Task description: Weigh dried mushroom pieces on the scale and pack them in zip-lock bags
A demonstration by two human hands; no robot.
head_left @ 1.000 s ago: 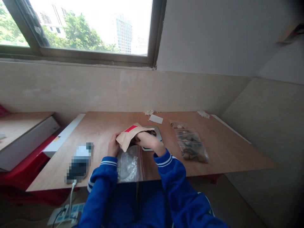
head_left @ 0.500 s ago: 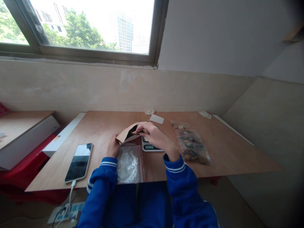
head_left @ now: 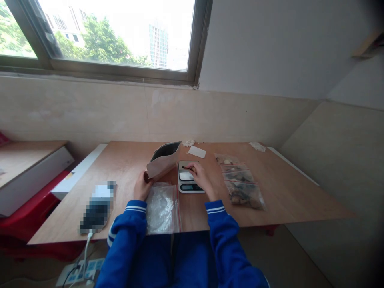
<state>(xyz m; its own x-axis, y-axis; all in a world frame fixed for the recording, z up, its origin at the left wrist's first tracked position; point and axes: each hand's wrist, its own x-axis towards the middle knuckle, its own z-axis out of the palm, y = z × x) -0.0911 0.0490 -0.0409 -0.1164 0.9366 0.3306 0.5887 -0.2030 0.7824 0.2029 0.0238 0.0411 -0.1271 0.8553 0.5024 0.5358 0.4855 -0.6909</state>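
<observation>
My left hand (head_left: 142, 186) is closed on the lower left corner of a brown paper pouch (head_left: 163, 165), which stands tilted with its dark mouth gaping. Over the steel plate of a small white digital scale (head_left: 189, 187), my right hand (head_left: 200, 176) pinches a small brown dried piece (head_left: 188, 168); its exact kind is too small to tell. Whether the piece touches the plate I cannot make out. Clear zip bags (head_left: 162, 208) lie flat at the table's front edge, beside my left wrist and left of the scale.
Several zip bags of dried brown and pale pieces (head_left: 243, 182) overlap on the right. A white card (head_left: 197, 151) and a pale crumpled heap (head_left: 189, 143) lie behind the scale. A phone (head_left: 97, 208) with a white charging cable (head_left: 87, 250) lies left, above a power strip (head_left: 79, 272).
My right hand has come out of the pouch's mouth and moved right and down over the scale, a brown piece in its fingers. The pouch now stands more upright with its mouth wider.
</observation>
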